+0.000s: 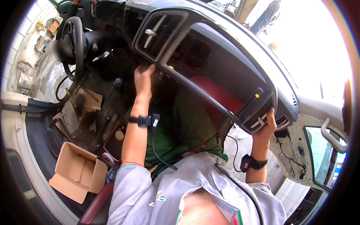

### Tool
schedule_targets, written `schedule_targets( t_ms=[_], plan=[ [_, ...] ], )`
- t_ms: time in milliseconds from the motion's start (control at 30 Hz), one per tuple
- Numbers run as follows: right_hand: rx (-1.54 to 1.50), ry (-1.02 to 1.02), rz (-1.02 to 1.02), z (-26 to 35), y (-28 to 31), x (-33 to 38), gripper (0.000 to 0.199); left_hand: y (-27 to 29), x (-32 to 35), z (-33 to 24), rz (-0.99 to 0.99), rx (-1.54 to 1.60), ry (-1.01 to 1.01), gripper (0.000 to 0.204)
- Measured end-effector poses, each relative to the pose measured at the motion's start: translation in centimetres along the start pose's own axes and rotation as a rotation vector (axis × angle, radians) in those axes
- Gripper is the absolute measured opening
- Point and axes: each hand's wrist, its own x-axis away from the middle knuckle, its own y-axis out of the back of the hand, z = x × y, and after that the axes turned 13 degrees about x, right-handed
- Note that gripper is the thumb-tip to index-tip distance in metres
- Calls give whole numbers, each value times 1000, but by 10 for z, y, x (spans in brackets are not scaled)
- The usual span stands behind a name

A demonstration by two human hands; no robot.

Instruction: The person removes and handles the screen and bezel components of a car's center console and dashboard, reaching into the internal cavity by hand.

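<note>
Pale tiled wall (17, 43) is showing at far left beyond the vehicle cab, where a black steering wheel (78, 48) is standing tilted. Below it, a flattened cardboard piece (90, 98) is lying above an open cardboard box (95, 173), and a gear-shift knob (117, 82) is showing against the dark interior. Left of centre, the left hand (143, 79) is gripping the lower left corner of a black dashboard vent bezel (197, 90), just under the left air vent (150, 33); its fingers are mostly hidden, and its forearm is rising nearly straight from the sleeve, wrist bending slightly. The bezel is spanning the gap between both hands, slanting down to the right before the dashboard (243, 41); whether it is seated anywhere, I cannot tell. Steadying it well probably means sharing the load evenly between both ends, so the slim lower bar isn't twisting, and keeping fingertips clear of the yellow clips, such as the one (231, 113) near the right end. At right, the right hand (265, 127) is clasping the outer edge beside the right air vent (258, 122), its forearm standing upright near the open door (288, 150).
</note>
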Motion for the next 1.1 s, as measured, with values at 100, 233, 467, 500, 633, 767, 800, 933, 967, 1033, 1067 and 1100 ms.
schedule_targets(
  t_ms=[100, 233, 467, 500, 633, 767, 800, 933, 967, 1033, 1067, 1100],
  plan=[
    [68, -18, 66, -13, -43, -29, 51, -12, 50, -32, 174, 316, 59, 58],
    [85, 8, 150, -37, -120, -69, 55, -27, 66, -53, 341, 469, 93, 62],
    [150, 69, 209, -66, -184, -101, 65, -10, 17, -51, 182, 474, 88, 44],
    [161, 68, 203, -68, -187, -103, 65, -7, 9, -49, 193, 466, 99, 44],
    [209, 85, 177, -79, -191, -109, 65, -5, -17, -42, 195, 500, 139, 40],
    [229, 62, 145, -79, -199, -108, 65, -3, -31, -43, 212, 474, 135, 39],
    [241, 69, 146, -81, -197, -109, 64, -2, -33, -43, 221, 472, 133, 39],
    [273, 83, 124, -84, -195, -110, 64, -1, -41, -41, 236, 467, 128, 40],
    [280, 76, 112, -84, -196, -109, 65, -1, -41, -40, 240, 470, 129, 40],
    [322, 68, 106, -84, -192, -111, 67, -2, -43, -39, 252, 477, 129, 41],
    [341, 78, 118, -82, -193, -109, 69, -1, -44, -39, 256, 480, 132, 41],
    [351, 75, 114, -82, -195, -108, 69, 0, -45, -37, 261, 483, 135, 42]
  ],
)
